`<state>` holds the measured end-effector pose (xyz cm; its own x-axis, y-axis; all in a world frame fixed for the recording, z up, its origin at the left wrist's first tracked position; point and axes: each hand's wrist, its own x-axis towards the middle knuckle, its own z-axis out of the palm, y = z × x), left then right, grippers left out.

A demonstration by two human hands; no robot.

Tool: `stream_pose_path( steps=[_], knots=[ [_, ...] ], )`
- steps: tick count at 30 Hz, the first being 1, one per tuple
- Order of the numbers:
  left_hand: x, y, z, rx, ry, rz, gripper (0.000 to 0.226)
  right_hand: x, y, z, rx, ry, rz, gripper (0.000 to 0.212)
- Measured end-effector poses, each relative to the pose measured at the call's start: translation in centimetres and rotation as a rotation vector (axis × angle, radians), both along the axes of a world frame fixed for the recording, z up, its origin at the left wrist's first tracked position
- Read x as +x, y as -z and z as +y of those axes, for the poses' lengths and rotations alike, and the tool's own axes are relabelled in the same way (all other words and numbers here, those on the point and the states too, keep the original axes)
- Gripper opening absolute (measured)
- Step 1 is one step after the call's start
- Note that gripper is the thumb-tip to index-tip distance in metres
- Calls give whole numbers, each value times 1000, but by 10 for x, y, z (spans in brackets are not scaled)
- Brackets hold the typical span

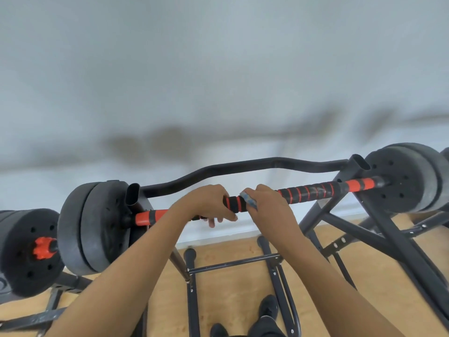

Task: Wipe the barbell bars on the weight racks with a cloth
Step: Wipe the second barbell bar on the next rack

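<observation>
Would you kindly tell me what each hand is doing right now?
Left hand: grips the black-and-orange padded barbell bar.
Right hand: holds a blue-grey cloth against that bar.

Bar (234, 203): middle grip matt black, spongy-looking, ringed with orange-red bands. Its end sections are orange-red and smoother with a slight sheen, plastic by the look.
Cloth (249, 200): soft fabric, mottled blue and white, matt.
Weight plates (97, 227): black, grainy matt coating. The pair on the right is greyed and dusty-looking.
Collar nut (43, 248): orange moulded plastic.
Rack (379, 229): black painted metal tube, semi-gloss, scuffed in places.
Floor (230, 300): pale wood-look, smooth, low sheen.
Wall (218, 69): plain, pale, matt.
</observation>
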<state>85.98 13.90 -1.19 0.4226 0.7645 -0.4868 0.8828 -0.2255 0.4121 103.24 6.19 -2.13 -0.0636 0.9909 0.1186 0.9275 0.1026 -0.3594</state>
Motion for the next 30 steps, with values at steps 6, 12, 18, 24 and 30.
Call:
stream_pose_path(
  steps=[6, 12, 18, 24, 30],
  knots=[
    [18, 27, -44, 751, 26, 217, 25, -5, 5, -4, 47, 6, 11, 16],
    [16, 11, -13, 318, 21, 148, 25, 2, 15, -21, 91, -57, 57, 36],
    [10, 5, 12, -123, -8, -29, 26, 15, 25, -41, 97, -92, 157, 55],
    [9, 6, 15, -149, 13, -43, 22, 16, -9, -9, 139, -51, 233, 16],
    [10, -2, 20, -302, 30, -47, 22, -4, 3, -8, 61, -96, -33, 22]
  ],
)
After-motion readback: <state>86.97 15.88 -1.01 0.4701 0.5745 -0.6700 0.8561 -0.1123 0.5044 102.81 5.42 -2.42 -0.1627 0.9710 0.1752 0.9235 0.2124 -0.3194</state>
